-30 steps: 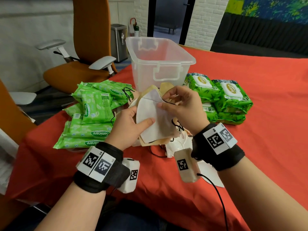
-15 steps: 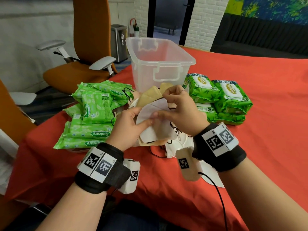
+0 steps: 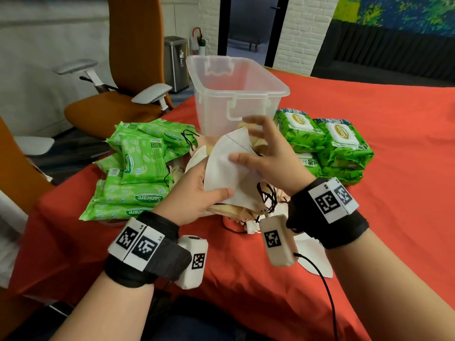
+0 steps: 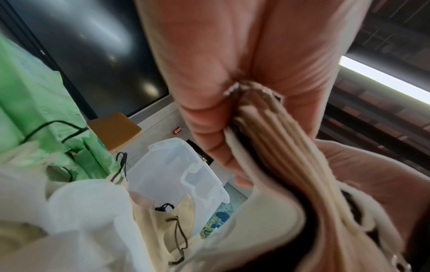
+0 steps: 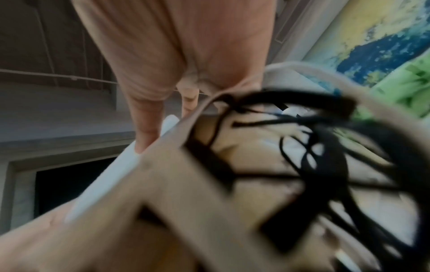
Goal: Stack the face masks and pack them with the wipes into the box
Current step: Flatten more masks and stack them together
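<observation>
So the stack of face masks (image 3: 229,178) is up off the bench (image 3: 369,217), roughly dead centre of the head view, right in front of the clear box (image 3: 236,94) at 12 o'clock. The left hand (image 3: 194,195) has its grip pinched on the stack's lower corner, thumb on top of the white mask and fingers under; the left wrist view shows a good dozen folded edges squeezed between thumb and fingers (image 4: 209,139). The right hand (image 3: 270,166) isn't really clamping anything: thumb lies flat on the white mask, other fingers spread loose above the top edge.

Handling-wise I'd say these are feather-light, floppy, and slidey against each other, so a one-corner pinch probably lets the far end fan out. Better to squeeze across the folded spine. The black ear loops (image 3: 267,198) dangle at 5 o'clock and look snag-prone.

Small wipes packs (image 3: 140,163) sit at 9 o'clock, big wipes packs (image 3: 327,141) at 2 o'clock: squishy, heavier, easy to grab flat.
</observation>
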Available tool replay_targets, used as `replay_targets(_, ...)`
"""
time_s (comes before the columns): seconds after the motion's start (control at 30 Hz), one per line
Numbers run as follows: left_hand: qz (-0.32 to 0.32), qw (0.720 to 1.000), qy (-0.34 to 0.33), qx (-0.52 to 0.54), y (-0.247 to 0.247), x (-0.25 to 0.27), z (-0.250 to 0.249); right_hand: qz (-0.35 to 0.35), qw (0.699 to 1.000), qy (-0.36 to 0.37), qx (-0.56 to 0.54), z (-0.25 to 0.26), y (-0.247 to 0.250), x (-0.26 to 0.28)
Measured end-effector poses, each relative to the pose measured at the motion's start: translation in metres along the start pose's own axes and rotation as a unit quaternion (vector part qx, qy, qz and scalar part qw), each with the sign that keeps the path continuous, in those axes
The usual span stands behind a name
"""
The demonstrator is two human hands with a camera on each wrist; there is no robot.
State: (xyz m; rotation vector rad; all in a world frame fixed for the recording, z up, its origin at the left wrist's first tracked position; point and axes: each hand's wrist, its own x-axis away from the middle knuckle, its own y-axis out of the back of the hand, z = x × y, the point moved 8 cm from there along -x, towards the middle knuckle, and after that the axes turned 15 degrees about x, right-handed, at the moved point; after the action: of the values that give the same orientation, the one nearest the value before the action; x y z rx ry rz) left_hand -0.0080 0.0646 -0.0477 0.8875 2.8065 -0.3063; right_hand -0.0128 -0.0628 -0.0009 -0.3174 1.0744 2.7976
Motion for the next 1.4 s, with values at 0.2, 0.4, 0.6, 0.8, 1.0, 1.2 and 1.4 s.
replay_targets(0.2, -0.131, 0.982, -0.044, 0.130, 0.020, -0.001, -0.006, 0.005, 0.979, -0.047, -0.199, -0.013, -0.006, 0.006)
replay_targets(0.4, -0.205, 0.956, -0.038, 0.207, 0.015, -0.004, 0.005, -0.127, 0.949, -0.074, -0.279, -0.025, 0.006, 0.008)
replay_targets(0.6, -0.225, 0.961, -0.054, 0.153, 0.012, -0.006, 0.012, -0.114, 0.945, -0.064, -0.300, -0.023, 0.003, 0.008)
replay_targets(0.8, -0.171, 0.983, -0.007, 0.071, -0.002, -0.005, 0.023, -0.128, 0.951, -0.071, -0.274, -0.024, 0.006, 0.005)
replay_targets(1.0, -0.071, 0.996, 0.058, 0.001, -0.012, -0.002, 0.036, -0.151, 0.949, -0.069, -0.270, -0.028, 0.017, 0.003)
replay_targets(1.2, -0.055, 0.997, 0.049, 0.004, 0.000, -0.001, 0.015, -0.172, 0.947, -0.063, -0.265, -0.036, 0.033, 0.003)
replay_targets(1.4, -0.194, 0.975, -0.033, 0.100, 0.012, -0.006, -0.008, -0.145, 0.959, -0.055, -0.237, -0.029, 0.021, 0.001)
